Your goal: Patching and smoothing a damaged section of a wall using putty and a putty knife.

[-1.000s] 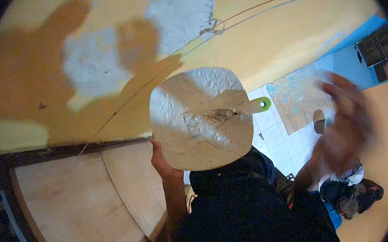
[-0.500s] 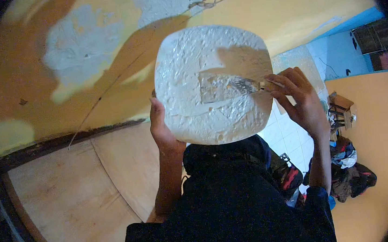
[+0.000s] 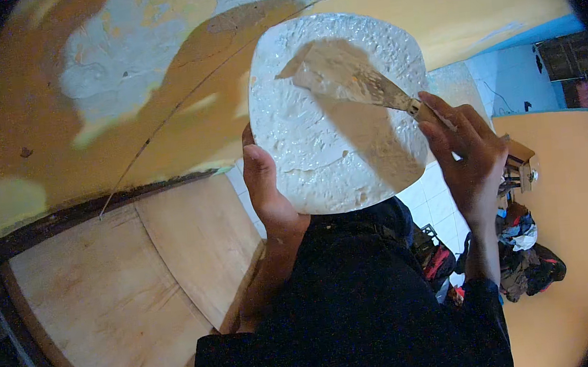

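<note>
A rounded-square plate (image 3: 373,198) is held up in front of me, coated with wet, lumpy white paste (image 3: 301,144). My left hand (image 3: 271,186) grips its left edge, with the thumb showing at the rim and the other fingers mostly hidden behind. In my right hand (image 3: 467,144) is the handle of a putty knife (image 3: 388,91), closed between thumb and fingers. The blade points up and left over the upper part of the plate, with paste on it. Its shadow falls across the paste.
Ahead is a yellow wall (image 3: 219,70) with grey-white patches (image 3: 119,59) and a hanging cord (image 3: 161,125). A brown wooden panel (image 3: 120,292) lies at the left. To the right are piled clothes (image 3: 532,263), wooden furniture (image 3: 518,162) and an orange wall (image 3: 573,213).
The putty knife has swung up and left, its blade now over the upper part of the plate. Plate and left hand have shifted slightly right and up.
</note>
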Available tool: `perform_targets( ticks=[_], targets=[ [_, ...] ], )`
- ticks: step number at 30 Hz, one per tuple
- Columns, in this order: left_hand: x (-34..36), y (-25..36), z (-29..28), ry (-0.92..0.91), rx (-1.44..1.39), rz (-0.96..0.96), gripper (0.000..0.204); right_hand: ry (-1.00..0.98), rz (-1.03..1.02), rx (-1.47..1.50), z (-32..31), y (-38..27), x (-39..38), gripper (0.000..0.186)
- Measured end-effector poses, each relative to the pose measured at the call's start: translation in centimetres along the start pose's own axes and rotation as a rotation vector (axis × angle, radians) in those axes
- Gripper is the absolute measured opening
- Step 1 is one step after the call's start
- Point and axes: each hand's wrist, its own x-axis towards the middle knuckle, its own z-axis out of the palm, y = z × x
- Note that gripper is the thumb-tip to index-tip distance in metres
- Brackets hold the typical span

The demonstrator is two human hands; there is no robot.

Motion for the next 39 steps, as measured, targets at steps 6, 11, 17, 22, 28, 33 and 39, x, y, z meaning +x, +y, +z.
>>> perform_targets(
  ticks=[6, 11, 17, 22, 28, 33, 39],
  targets=[
    [0.1, 0.2, 2.1, -0.024, 0.016, 0.094, 0.059, 0.063, -0.092, -0.078, 0.4, -1.4, -0.2, 0.037],
    [0.7, -0.9, 2.2, -0.004, 0.100, 0.128, 0.061, 0.007, -0.022, -0.059, -1.2, -2.1, -0.4, 0.037],
    [1.5, -1.1, 3.7, -0.017, 0.178, 0.180, 0.063, 0.227, 0.011, -0.005, 0.3, -2.2, 1.3, 0.041],
    [1.8, -0.9, 3.2, -0.017, 0.179, 0.169, 0.061, 0.172, 0.094, 0.056, 1.1, -4.0, 0.8, 0.036],
    [2.2, -0.6, 2.0, 0.077, 0.209, 0.184, 0.061, 0.060, 0.038, 0.060, 0.9, -5.0, -0.6, 0.034],
    [2.7, 0.0, 2.4, 0.057, 0.218, 0.217, 0.063, 0.230, 0.076, 0.098, 0.6, -4.1, 1.1, 0.028],
    [3.3, 0.2, 2.9, 0.060, 0.255, 0.212, 0.059, 0.151, 0.024, 0.017, 2.9, -4.7, 1.7, 0.033]
  ],
)
